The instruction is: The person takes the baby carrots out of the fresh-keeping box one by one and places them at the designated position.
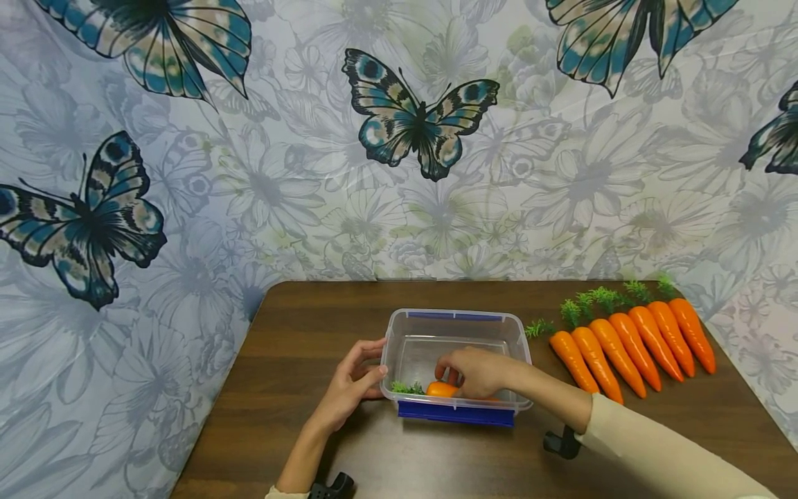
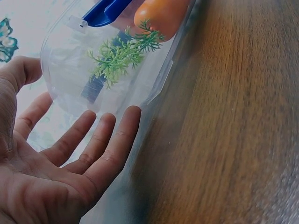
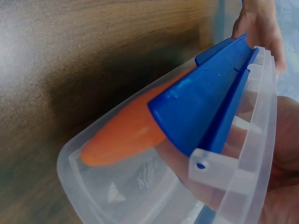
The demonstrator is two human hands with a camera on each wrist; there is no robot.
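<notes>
A clear plastic box [image 1: 458, 346] with blue clips stands on the table. Inside, along its near wall, lies an orange carrot [image 1: 441, 389] with feathery green leaves [image 2: 117, 56]. My right hand [image 1: 476, 373] reaches into the box, fingers curled down at the carrot; in the right wrist view the carrot [image 3: 126, 128] shows through the wall, partly behind a blue clip [image 3: 201, 93]. At the box's left end, my left hand [image 1: 346, 388] has its fingers spread and rather straight, fingertips right at the wall and rim. The left wrist view shows the left hand [image 2: 70, 163] palm up.
Several more carrots [image 1: 630, 346] with green tops lie side by side in a slanting row on the right of the brown wooden table [image 1: 299, 326]. Behind it hangs a cloth [image 1: 268, 173] printed with butterflies and flowers. Black straps [image 1: 561, 443] sit at the wrists.
</notes>
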